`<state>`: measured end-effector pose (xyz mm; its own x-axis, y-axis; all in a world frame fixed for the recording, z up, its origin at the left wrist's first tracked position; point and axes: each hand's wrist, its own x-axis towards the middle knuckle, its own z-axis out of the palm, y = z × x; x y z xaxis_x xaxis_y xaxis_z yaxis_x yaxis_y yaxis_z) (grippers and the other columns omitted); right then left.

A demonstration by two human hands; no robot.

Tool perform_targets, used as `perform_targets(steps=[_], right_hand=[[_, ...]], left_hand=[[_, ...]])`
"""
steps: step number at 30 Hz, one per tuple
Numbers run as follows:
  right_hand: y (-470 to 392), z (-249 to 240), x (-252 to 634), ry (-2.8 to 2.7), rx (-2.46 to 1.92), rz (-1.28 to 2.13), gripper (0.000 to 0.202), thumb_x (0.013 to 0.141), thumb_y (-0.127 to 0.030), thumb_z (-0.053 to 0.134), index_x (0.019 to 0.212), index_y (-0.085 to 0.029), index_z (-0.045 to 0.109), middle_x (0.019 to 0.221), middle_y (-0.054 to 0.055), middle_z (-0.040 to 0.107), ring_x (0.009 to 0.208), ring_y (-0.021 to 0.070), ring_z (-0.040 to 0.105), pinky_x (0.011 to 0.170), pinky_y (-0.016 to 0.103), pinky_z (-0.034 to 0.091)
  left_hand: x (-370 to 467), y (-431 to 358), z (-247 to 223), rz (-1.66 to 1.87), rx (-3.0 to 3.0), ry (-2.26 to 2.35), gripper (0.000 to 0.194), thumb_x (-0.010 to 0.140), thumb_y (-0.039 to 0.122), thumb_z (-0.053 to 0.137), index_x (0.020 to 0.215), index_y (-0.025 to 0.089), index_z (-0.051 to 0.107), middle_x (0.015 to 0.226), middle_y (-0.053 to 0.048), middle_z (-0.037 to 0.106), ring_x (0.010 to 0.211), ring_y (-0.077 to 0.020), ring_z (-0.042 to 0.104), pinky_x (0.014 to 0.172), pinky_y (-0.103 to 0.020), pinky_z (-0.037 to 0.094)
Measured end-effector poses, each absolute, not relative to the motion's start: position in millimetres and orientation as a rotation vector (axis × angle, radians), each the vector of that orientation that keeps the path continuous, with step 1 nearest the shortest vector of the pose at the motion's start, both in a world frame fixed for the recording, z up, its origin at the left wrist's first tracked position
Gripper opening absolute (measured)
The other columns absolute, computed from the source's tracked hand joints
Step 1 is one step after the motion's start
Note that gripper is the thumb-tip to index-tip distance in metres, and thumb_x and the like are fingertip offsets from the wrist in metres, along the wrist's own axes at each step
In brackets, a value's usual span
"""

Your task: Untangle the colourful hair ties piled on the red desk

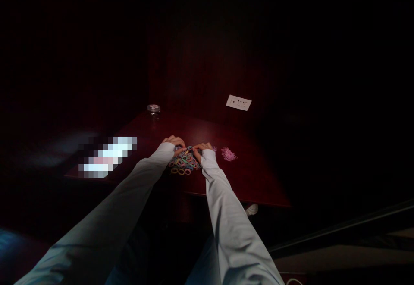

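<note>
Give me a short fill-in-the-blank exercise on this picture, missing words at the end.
1. The pink bundle lies to the ____ of the pile of colourful bands.
2. The socket plate on the back wall is ____ in colour.
3. Of the left hand and the right hand, the ____ one is nearer the round container.

Missing words: right; white; left.

Left arm and right arm extended from near to far, converging.
Both are long-sleeved in pale grey. Left hand: back uppermost, fingers curled, directed right. Right hand: fingers bent, directed left. The hands stand near each other, fingertips facing; exact finger closure too small to confirm.
</note>
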<state>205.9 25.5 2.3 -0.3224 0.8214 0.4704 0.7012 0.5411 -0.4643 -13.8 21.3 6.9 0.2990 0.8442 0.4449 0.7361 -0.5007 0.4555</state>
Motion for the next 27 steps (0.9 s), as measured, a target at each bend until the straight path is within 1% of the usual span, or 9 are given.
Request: perform_targets(steps=[4,7,11,14,17,20,23,27], right_hand=[[22,4,208,-2.116,-1.215,0.253,0.016,0.097,-0.035,0.064,0.098,-0.028,0.078,0.093,0.003,0.072,0.1,0.0215,0.052,0.092,0.034,0.042],[20,3,208,-2.166,-1.181,0.283,0.017,0.095,-0.039,0.068,0.103,-0.03,0.078,0.098,0.004,0.072,0.102,0.0224,0.052,0.093,0.036,0.043],[20,3,209,-2.185,-1.199,0.32,0.018,0.09,-0.037,0.074,0.107,-0.031,0.079,0.103,0.005,0.071,0.106,0.0233,0.05,0.094,0.038,0.044],[21,1,209,-2.193,-1.204,0.323,0.02,0.09,-0.036,0.075,0.109,-0.033,0.079,0.104,0.005,0.07,0.105,0.0232,0.05,0.094,0.038,0.045],[23,-1,209,-2.197,-1.218,0.311,0.019,0.09,-0.036,0.075,0.108,-0.035,0.08,0.102,0.004,0.069,0.104,0.0232,0.051,0.093,0.038,0.045],[24,-1,208,-2.196,-1.234,0.306,0.017,0.089,-0.036,0.076,0.105,-0.034,0.081,0.101,0.004,0.069,0.105,0.0233,0.05,0.093,0.038,0.045],[24,-1,208,-2.181,-1.226,0.331,0.015,0.088,-0.036,0.077,0.103,-0.033,0.081,0.101,0.004,0.069,0.105,0.0232,0.05,0.093,0.037,0.045],[23,-2,209,-2.181,-1.221,0.347,0.014,0.09,-0.039,0.075,0.101,-0.033,0.081,0.1,0.004,0.069,0.104,0.0231,0.049,0.093,0.037,0.044]], left_hand=[[-13,18,11,1.006,2.378,1.545,0.017,0.093,0.037,0.062,0.09,0.027,0.074,0.108,-0.001,0.076,0.105,-0.0229,0.06,0.093,-0.037,0.04],[-12,15,15,1.064,2.352,1.6,0.021,0.096,0.037,0.056,0.091,0.026,0.074,0.106,-0.002,0.075,0.099,-0.0221,0.061,0.091,-0.036,0.041],[-12,13,18,1.156,2.291,1.64,0.023,0.097,0.034,0.052,0.093,0.026,0.074,0.102,-0.003,0.074,0.09,-0.0211,0.061,0.089,-0.036,0.042],[-13,14,16,1.182,2.27,1.669,0.019,0.095,0.033,0.056,0.092,0.026,0.074,0.105,-0.003,0.074,0.096,-0.0227,0.06,0.09,-0.038,0.042],[-14,16,10,1.104,2.32,1.633,0.014,0.089,0.033,0.064,0.093,0.028,0.076,0.111,-0.002,0.074,0.103,-0.0244,0.059,0.09,-0.039,0.04],[-13,18,4,0.992,2.374,1.586,0.01,0.084,0.032,0.07,0.09,0.03,0.078,0.112,0.0,0.074,0.106,-0.0251,0.058,0.091,-0.04,0.038],[-14,20,0,0.912,2.375,1.57,0.011,0.08,0.034,0.074,0.09,0.031,0.079,0.11,0.0,0.075,0.106,-0.0254,0.057,0.092,-0.041,0.036],[-15,23,-2,0.903,2.365,1.516,0.013,0.081,0.04,0.073,0.09,0.031,0.079,0.112,0.0,0.075,0.106,-0.0245,0.056,0.093,-0.04,0.037]])
